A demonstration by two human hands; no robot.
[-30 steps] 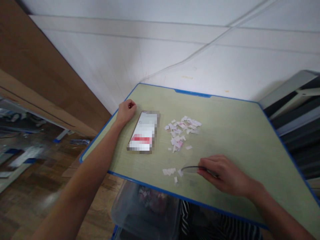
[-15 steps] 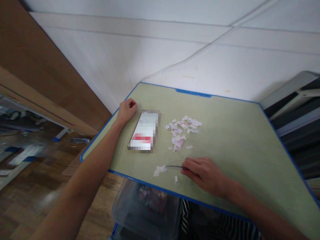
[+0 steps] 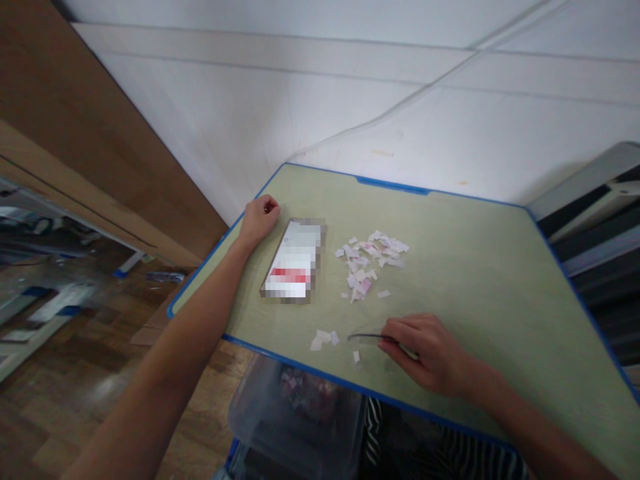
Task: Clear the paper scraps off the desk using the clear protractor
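White scraps [image 3: 370, 251] lie heaped right of the phone [image 3: 291, 261], with a smaller cluster [image 3: 325, 338] and a lone piece [image 3: 357, 357] on its near side. Right of the phone and nearer, the right hand [image 3: 425, 350] is clamped on a thin curved tool [image 3: 373, 335], tip just beside the cluster. Left of the phone, the left hand [image 3: 260, 219] is curled; whether its fingertips meet cannot be told.

Head view — down, forward, tabletop [image 3: 475, 267] seemingly near

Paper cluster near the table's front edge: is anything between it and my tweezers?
Nothing visible: just tabletop separates the tweezers in your right hand from the paper cluster. The lone scrap lies nearer the edge.
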